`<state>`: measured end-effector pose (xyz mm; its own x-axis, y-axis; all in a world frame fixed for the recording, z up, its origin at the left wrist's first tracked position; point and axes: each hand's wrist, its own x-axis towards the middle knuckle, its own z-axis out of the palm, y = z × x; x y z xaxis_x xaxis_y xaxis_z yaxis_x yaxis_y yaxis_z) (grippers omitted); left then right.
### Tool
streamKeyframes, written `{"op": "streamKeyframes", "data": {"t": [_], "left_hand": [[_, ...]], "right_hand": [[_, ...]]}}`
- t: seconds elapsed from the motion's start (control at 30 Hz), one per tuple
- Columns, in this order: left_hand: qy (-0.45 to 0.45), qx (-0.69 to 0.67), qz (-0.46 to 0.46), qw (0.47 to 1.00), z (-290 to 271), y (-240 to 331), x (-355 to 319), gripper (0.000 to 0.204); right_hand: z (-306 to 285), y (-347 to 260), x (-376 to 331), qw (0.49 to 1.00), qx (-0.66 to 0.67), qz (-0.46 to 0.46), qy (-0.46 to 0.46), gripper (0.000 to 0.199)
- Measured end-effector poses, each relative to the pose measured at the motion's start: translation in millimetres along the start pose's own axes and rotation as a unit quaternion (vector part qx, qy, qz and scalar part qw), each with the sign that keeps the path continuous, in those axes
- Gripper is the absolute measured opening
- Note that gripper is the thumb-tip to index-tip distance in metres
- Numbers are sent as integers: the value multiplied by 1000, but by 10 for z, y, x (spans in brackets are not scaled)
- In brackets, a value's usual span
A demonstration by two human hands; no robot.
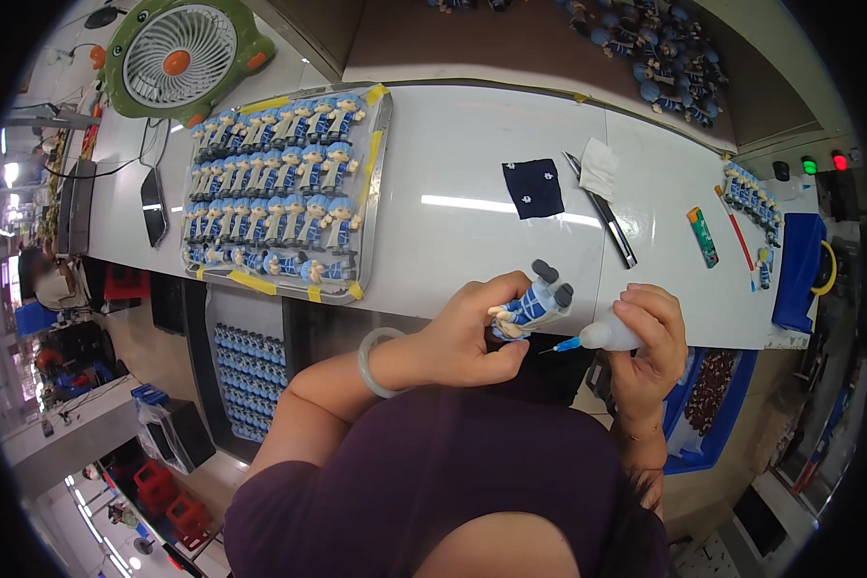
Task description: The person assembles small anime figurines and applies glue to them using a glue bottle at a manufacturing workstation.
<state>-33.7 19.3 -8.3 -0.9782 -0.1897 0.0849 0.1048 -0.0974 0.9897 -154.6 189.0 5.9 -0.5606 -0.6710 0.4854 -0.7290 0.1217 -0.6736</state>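
Note:
My left hand [470, 332] grips a small figurine [533, 303] in blue and white, tipped so its dark shoes point up and away from me. My right hand [648, 342] is closed round a white squeeze bottle [611, 333] with a blue needle tip [567, 344]. The needle points left toward the figurine, a short gap apart from it. Beyond my hands on the white table lie a dark blue cloth [534, 189] with small white marks, a black craft knife [607, 217] and a white paper piece [599, 169].
A tray [383, 144] edged with yellow tape holds rows of similar figurines at left, near a green fan [180, 60]. At right lie a lighter [701, 237], a red brush [737, 231] and a blue tape dispenser [801, 275]. A blue bin [732, 424] stands below the table.

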Motion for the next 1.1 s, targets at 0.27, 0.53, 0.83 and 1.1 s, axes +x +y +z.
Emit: {"op": "streamKeyframes", "data": {"t": [0.27,0.53,0.83,1.1], "left_hand": [[-80,33,10,996,-34,18,-66,41],[-119,-98,-27,988,-62,-4,-73,37],[-18,-384,-112,916,43,-188,1,40],[-92,-405,-99,904,-8,-79,-43,39]], "right_hand": [[-49,-13,-1,1000,-9,11,9,36],[-87,2,-34,1000,11,26,11,36],[-35,-19,-55,992,103,78,-2,30],[-51,-5,-47,993,85,77,-18,28]]}}
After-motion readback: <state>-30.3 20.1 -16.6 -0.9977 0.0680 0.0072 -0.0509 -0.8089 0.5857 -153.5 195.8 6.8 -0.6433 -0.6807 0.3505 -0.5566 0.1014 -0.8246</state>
